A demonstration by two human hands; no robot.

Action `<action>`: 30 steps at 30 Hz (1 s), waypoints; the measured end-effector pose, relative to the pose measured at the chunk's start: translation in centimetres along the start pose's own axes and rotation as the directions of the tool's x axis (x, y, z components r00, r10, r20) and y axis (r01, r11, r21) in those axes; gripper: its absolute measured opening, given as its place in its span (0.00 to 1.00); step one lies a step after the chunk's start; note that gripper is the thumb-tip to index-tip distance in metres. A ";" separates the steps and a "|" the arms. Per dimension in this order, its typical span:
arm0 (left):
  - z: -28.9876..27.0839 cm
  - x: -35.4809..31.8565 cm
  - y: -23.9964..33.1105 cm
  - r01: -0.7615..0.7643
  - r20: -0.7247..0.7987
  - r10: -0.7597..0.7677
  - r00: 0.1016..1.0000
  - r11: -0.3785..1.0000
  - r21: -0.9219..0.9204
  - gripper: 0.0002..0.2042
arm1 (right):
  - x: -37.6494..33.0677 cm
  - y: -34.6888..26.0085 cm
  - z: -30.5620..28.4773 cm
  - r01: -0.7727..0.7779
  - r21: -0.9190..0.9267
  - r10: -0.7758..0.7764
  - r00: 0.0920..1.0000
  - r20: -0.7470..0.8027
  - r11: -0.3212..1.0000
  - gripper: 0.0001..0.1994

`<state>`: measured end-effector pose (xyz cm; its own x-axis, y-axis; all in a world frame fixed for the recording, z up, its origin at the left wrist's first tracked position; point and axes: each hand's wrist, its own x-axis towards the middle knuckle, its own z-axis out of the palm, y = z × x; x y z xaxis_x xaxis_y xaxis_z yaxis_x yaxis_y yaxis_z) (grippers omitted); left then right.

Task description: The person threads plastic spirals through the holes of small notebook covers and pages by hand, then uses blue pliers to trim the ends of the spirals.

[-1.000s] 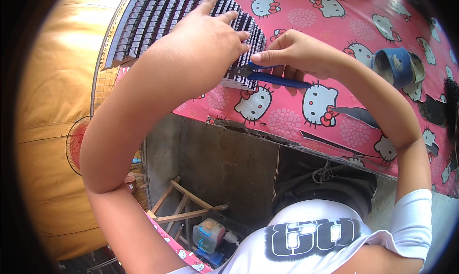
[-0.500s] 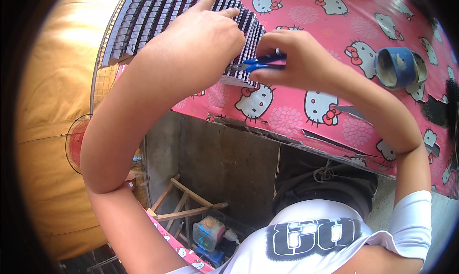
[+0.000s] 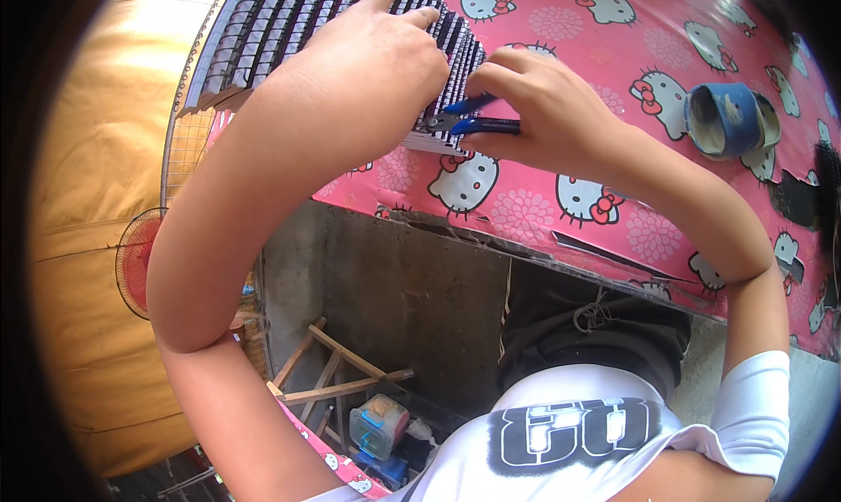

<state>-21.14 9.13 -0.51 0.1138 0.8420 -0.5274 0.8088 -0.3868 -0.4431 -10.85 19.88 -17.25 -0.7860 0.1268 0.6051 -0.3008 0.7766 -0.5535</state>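
Note:
A stack of wire-bound booklets (image 3: 285,20) lies at the table's far left, its dark spiral bindings packed in rows. My left hand (image 3: 385,60) rests across the bindings, index finger stretched forward and another finger apart from it. Between the fingers of my right hand (image 3: 547,99) is a pair of cutting pliers (image 3: 487,125) with blue and black handles, which stand spread. The metal jaws point left, at the near corner of the stack beside my left wrist. Whether they touch a wire I cannot make out.
A pink character-print cover (image 3: 526,182) lies over the table, torn along its near edge. A blue tape roll (image 3: 731,121) sits at the right. Below on the left are a red fan (image 3: 136,261), a wooden frame (image 3: 346,353) and a clear plastic container (image 3: 377,427).
The pliers' handles have spread wider apart as the fingers of my right hand loosened. My left hand has stayed in place on the stack.

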 end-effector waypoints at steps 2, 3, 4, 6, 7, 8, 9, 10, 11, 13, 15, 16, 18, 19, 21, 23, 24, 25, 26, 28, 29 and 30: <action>-0.8 0.1 0.1 0.003 0.066 -0.001 0.998 1.000 -0.030 0.10 | 0.6 0.2 -0.3 -0.243 0.252 0.188 0.957 0.222 0.937 0.19; -0.9 0.0 0.2 0.004 0.079 -0.001 0.997 0.999 -0.035 0.10 | 1.4 0.6 -0.9 -0.442 0.273 0.316 0.859 0.403 0.855 0.22; -0.5 -0.1 0.4 0.005 0.050 -0.003 0.999 1.000 -0.024 0.10 | 2.1 -0.2 -1.9 -0.672 0.327 0.436 0.704 0.561 0.665 0.22; 0.2 -0.1 0.7 0.000 0.006 0.000 1.000 1.000 0.010 0.10 | 2.3 -0.9 -2.4 -0.776 0.294 0.476 0.589 0.653 0.558 0.20; 0.4 -0.1 0.8 -0.005 -0.008 0.005 1.000 0.999 0.034 0.11 | 2.0 -0.9 -2.2 -0.686 0.255 0.449 0.667 0.594 0.682 0.19; 0.5 -0.1 0.8 -0.002 -0.008 0.003 1.000 0.999 0.053 0.11 | 1.7 -0.9 -1.9 -0.581 0.202 0.406 0.739 0.537 0.789 0.19; 0.6 -0.1 0.9 0.001 -0.009 0.000 1.000 0.997 0.072 0.11 | 1.0 -0.9 -1.6 -0.411 0.145 0.333 0.863 0.380 0.900 0.19; 0.7 0.0 0.8 0.012 0.005 -0.012 1.000 0.996 0.084 0.10 | 0.2 -1.0 -1.3 -0.236 0.052 0.219 0.950 0.225 0.970 0.19; 0.8 0.0 0.9 0.023 0.018 -0.025 1.000 0.995 0.096 0.10 | -0.3 -1.2 -1.2 -0.065 -0.069 0.070 0.994 0.081 0.996 0.20; 0.7 0.2 0.9 0.050 0.040 -0.053 0.998 0.996 0.078 0.10 | -0.6 -1.2 -1.2 0.029 -0.191 -0.016 0.998 0.067 0.981 0.19; 0.0 0.3 1.0 0.056 0.061 -0.059 0.996 0.997 0.049 0.10 | -0.5 -1.2 -0.4 0.119 -0.268 -0.135 0.990 -0.040 0.956 0.18; -0.7 0.2 1.1 0.051 0.076 -0.053 0.996 0.998 0.027 0.09 | -0.4 -1.0 -0.4 0.055 -0.146 -0.053 0.998 0.014 0.988 0.17; -1.0 0.4 1.1 0.042 0.111 -0.043 0.993 0.999 0.010 0.09 | 0.2 -0.4 -0.6 -0.103 0.087 0.089 0.985 0.148 0.991 0.15; -0.9 0.5 1.0 0.042 0.135 -0.044 0.990 0.999 0.016 0.10 | 0.7 0.0 -1.1 -0.253 0.179 0.203 0.945 0.255 0.951 0.17; -0.2 1.0 1.3 0.088 0.212 -0.103 0.972 0.993 0.080 0.12 | 2.6 -1.5 -2.8 -0.760 0.178 0.504 0.567 0.651 0.625 0.17; 0.6 2.0 2.3 0.165 0.297 -0.227 0.928 0.962 0.217 0.21 | 2.4 -1.1 -2.7 -0.734 0.199 0.475 0.597 0.646 0.650 0.19; 1.5 1.9 2.1 0.124 0.230 -0.167 0.959 0.974 0.190 0.21 | 2.1 -0.9 -2.4 -0.720 0.210 0.460 0.611 0.644 0.662 0.20; 2.6 1.4 1.6 0.080 0.160 -0.107 0.981 0.983 0.167 0.21 | 1.3 -0.7 -1.9 -0.458 0.128 0.350 0.806 0.476 0.880 0.18; 3.0 1.3 1.3 0.030 0.086 -0.043 0.995 0.989 0.148 0.22 | 0.2 -0.5 -1.2 -0.289 0.076 0.251 0.913 0.322 0.954 0.18; 2.6 1.7 1.4 0.060 0.192 -0.089 0.977 0.987 0.150 0.21 | -1.0 0.1 -0.7 -0.036 -0.075 0.044 0.992 0.116 0.997 0.19; 2.3 1.9 1.5 0.075 0.247 -0.111 0.963 0.986 0.151 0.21 | -1.3 0.4 -0.7 0.045 -0.147 -0.035 0.997 0.066 0.988 0.19; 2.0 2.0 1.6 0.075 0.284 -0.127 0.951 0.980 0.185 0.20 | -1.4 0.6 -0.6 0.121 -0.221 -0.119 0.993 0.022 0.968 0.20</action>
<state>-20.80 9.50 -3.72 -0.1579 0.7427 -0.6508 0.6945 -0.3850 -0.6078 -9.59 20.48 -18.12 -0.7561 0.0201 0.6541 -0.2664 0.9035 -0.3357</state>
